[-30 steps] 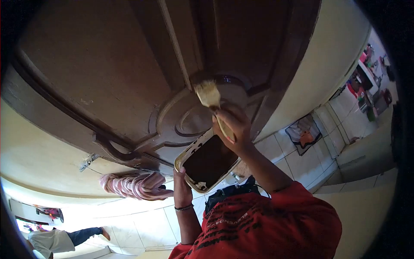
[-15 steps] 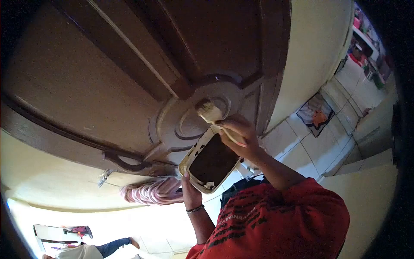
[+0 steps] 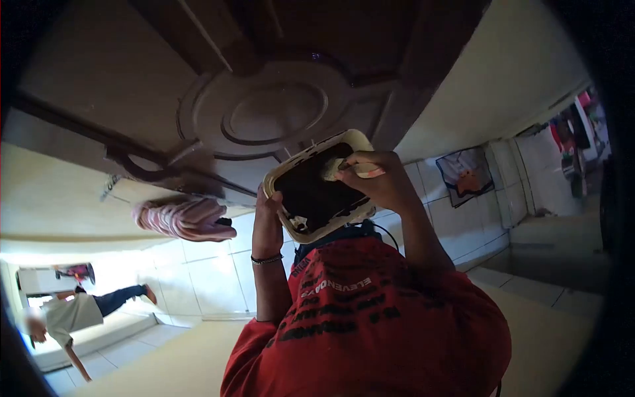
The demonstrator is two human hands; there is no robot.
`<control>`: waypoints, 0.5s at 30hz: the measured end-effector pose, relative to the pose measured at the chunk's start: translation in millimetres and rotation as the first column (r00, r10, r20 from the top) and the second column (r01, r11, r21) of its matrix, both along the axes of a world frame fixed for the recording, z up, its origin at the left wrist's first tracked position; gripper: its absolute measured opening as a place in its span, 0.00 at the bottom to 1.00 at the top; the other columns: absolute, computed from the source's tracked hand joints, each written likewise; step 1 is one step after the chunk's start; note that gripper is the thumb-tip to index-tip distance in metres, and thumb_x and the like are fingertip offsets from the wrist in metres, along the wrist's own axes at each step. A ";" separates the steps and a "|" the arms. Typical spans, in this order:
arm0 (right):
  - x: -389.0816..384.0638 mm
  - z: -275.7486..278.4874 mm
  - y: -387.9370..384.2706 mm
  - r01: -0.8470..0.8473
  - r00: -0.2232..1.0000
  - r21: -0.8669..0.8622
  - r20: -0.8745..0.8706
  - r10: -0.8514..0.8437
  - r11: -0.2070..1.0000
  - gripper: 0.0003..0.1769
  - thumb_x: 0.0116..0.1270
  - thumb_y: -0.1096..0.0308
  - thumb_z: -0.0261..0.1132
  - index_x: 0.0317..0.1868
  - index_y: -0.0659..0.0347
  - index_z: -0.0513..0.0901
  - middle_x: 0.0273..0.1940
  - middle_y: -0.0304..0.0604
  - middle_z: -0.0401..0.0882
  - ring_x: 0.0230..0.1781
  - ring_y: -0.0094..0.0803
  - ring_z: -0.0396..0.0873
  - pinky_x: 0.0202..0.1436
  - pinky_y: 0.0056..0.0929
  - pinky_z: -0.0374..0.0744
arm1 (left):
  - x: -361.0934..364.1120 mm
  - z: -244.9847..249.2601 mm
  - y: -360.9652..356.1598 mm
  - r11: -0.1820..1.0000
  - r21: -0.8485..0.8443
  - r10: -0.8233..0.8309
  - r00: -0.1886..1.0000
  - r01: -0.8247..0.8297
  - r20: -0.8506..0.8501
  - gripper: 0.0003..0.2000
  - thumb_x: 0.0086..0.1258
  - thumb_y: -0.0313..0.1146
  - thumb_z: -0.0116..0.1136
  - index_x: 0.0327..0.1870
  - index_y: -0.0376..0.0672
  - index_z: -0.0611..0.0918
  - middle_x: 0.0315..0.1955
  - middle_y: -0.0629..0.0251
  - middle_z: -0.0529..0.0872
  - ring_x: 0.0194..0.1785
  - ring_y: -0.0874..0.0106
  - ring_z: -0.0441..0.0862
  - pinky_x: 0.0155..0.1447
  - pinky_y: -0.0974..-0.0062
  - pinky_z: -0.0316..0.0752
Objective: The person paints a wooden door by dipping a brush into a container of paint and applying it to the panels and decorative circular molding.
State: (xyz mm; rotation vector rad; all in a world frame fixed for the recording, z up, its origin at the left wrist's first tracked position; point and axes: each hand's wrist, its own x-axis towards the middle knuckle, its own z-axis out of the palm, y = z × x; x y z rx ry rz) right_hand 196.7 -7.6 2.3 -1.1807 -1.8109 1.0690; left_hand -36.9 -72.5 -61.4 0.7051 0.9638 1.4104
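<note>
The right hand (image 3: 383, 182) closes its grip around a pale brush (image 3: 331, 169). Its bristles lie in the dark brown paint of the cream tray (image 3: 354, 137), which the left hand (image 3: 268, 225) grips at the edge.

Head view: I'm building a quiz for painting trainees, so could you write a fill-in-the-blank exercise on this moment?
1. The left hand holds a paint ___ by its rim.
2. The right hand dips a ___ into the dark paint.
3. Behind both hands is a carved brown ___.
4. The person's shirt is ___.
Missing words: tray; brush; door; red.
</note>
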 end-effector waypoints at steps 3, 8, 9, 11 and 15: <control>10.5 2.2 3.9 -0.067 0.996 -0.031 0.064 0.068 0.997 0.13 0.60 0.66 0.74 0.38 0.68 0.84 0.31 0.43 0.85 0.32 0.22 0.81 0.39 0.24 0.78 | 20.7 7.6 -2.5 1.000 0.012 0.026 0.995 -0.025 -0.092 0.34 0.67 0.47 0.61 0.67 0.35 0.65 0.58 0.57 0.76 0.63 0.67 0.74 0.66 0.68 0.69; 30.8 -9.9 13.5 -0.108 0.994 -0.019 0.017 0.108 0.994 0.13 0.59 0.68 0.73 0.39 0.68 0.84 0.31 0.44 0.85 0.32 0.24 0.81 0.39 0.26 0.78 | 41.7 8.0 -2.4 0.998 0.019 0.060 0.996 -0.059 -0.067 0.35 0.67 0.49 0.61 0.67 0.35 0.65 0.58 0.57 0.76 0.62 0.67 0.75 0.64 0.70 0.73; 36.4 -9.9 15.1 -0.131 0.990 -0.041 0.049 0.133 0.990 0.12 0.58 0.69 0.73 0.40 0.68 0.84 0.32 0.45 0.85 0.32 0.25 0.82 0.39 0.26 0.78 | 47.4 9.8 -0.8 0.998 0.003 0.061 0.996 -0.061 -0.064 0.36 0.66 0.49 0.62 0.67 0.35 0.64 0.58 0.56 0.76 0.61 0.67 0.76 0.63 0.70 0.74; 46.6 -9.6 15.1 -0.119 0.992 -0.005 0.050 0.119 0.993 0.12 0.58 0.70 0.72 0.40 0.67 0.84 0.32 0.45 0.85 0.32 0.26 0.82 0.39 0.26 0.78 | 56.6 5.2 0.6 0.994 -0.019 0.101 0.990 -0.103 -0.097 0.36 0.67 0.49 0.62 0.68 0.35 0.64 0.58 0.56 0.76 0.62 0.67 0.76 0.63 0.70 0.74; 62.9 -12.7 25.0 -0.113 0.986 0.101 0.136 0.098 0.988 0.11 0.57 0.67 0.71 0.39 0.64 0.83 0.28 0.49 0.82 0.28 0.36 0.83 0.34 0.32 0.78 | 70.2 6.2 7.3 0.994 -0.010 0.110 0.989 -0.112 -0.103 0.35 0.67 0.49 0.61 0.68 0.35 0.64 0.59 0.56 0.75 0.62 0.67 0.76 0.62 0.71 0.75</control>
